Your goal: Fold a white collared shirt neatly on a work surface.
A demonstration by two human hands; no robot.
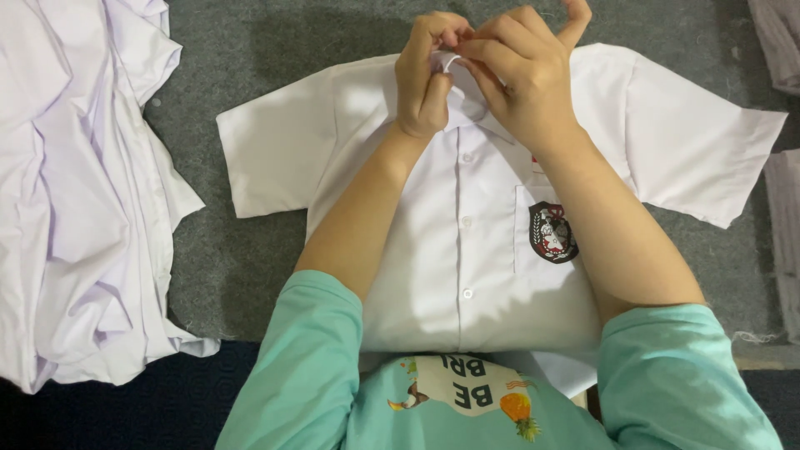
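A white short-sleeved shirt (467,250) lies face up on the grey carpet, buttoned down the front, with a dark round badge (552,232) on its chest pocket. Both sleeves are spread out to the sides. My left hand (427,75) and my right hand (521,71) meet at the collar at the top of the shirt. Their fingers are curled and pinch the white collar fabric between them. My forearms, in mint green sleeves, lie over the shirt's body.
A heap of crumpled white shirts (75,192) fills the left side. More folded pale cloth (783,225) shows at the right edge. Grey carpet (242,258) lies under everything, with a dark floor strip at the bottom left.
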